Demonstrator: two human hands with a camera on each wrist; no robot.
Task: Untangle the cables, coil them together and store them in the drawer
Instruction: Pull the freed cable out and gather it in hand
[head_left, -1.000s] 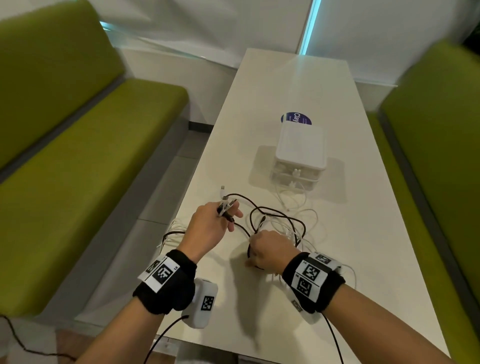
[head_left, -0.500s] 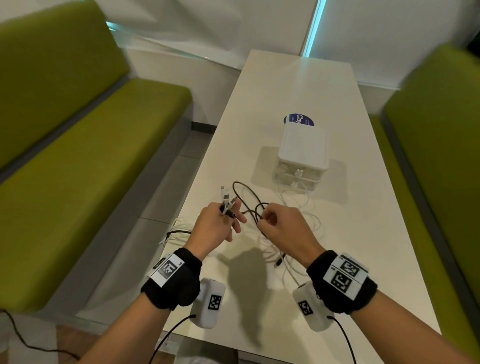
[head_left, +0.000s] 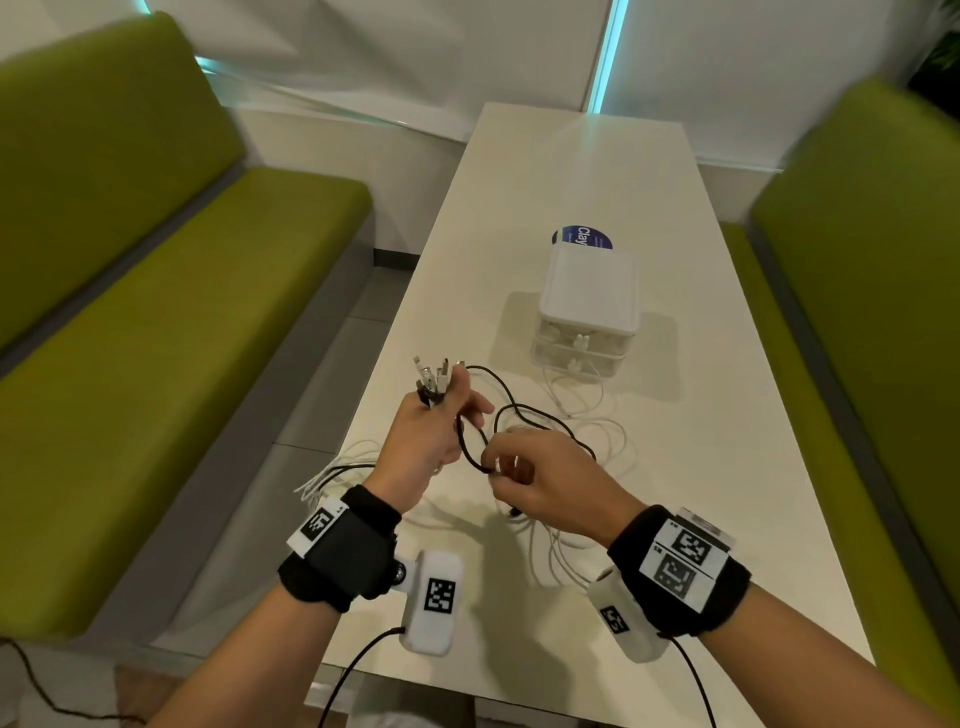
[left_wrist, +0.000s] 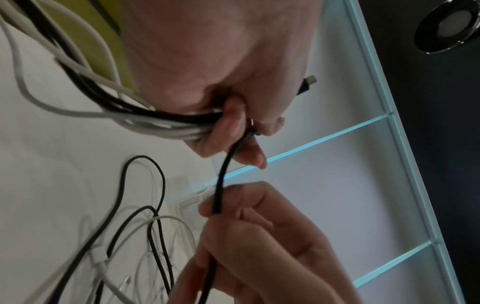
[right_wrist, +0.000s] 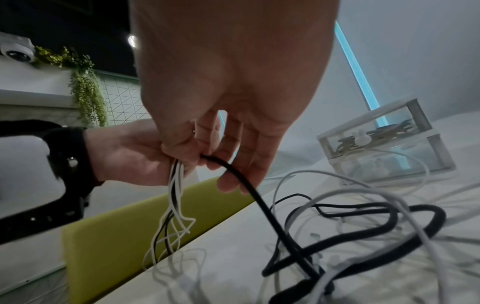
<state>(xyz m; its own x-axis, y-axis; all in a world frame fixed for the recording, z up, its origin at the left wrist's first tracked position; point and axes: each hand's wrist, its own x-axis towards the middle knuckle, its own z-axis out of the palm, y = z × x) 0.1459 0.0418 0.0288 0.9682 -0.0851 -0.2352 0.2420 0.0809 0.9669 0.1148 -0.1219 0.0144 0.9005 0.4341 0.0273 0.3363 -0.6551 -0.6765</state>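
Now the right hand (head_left: 540, 483) has lifted off the table (head_left: 727, 467) and sits just beside the left hand (head_left: 426, 436), pinching a black cable (head_left: 470, 447) loop. Left hand is raised, fingers curled tight on a bundle of cable ends (head_left: 434, 376), plugs pointing up. Loose white cables (head_left: 597, 436) lie tangled on the table near the drawer box (head_left: 587, 306); its drawers probably closed, blurry.

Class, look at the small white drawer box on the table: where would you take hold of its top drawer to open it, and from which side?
Pinch the small white knob at the middle of the top drawer's front. Come from the near side, the one facing the hands, since the knob sticks out that way. The clear front is otherwise flat, and the box's lid overhangs it, so nothing else offers a hold.
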